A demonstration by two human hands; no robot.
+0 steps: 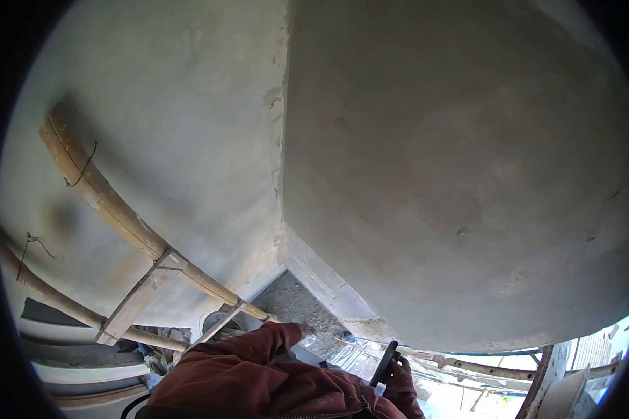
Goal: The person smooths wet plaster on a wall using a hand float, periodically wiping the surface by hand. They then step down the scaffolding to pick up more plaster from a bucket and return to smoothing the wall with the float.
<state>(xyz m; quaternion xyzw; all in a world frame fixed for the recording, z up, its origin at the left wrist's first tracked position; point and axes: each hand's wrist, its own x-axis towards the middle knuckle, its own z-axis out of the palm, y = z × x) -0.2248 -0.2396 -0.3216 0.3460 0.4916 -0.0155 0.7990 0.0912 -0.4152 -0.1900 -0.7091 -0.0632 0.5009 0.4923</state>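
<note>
A: State of right hand?
B: Clenched round a dark flat tool, gripped at the lower end. Tilted, poking up and a bit left out of the fist. Kind of tool: cannot tell, too small and dark.
A: And left hand?
B: Only a tip showing past the rust-brown sleeve. Spread or curled: cannot tell, too small. Up and to the left of the right hand, well apart from the tool.
A: Around the left hand?
B: Grey gritty floor just beyond the fingertips. Wooden ladder off to its left, leaning along the plastered wall, lowest rung close to the wrist. Wall corner straight above.
A: Around the right hand?
B: Rough wooden pole just to its right, running further right. Pale planks or sheets to its left, between the two hands; cannot say which. Small blue bit above those, nearer the left hand. Pale curved object far right, not identifiable. Same rust-brown cloth bunched under the wrist.
A: Tool against the wall?
B: Apart. Below the plaster's lower edge, level with the pole.
</note>
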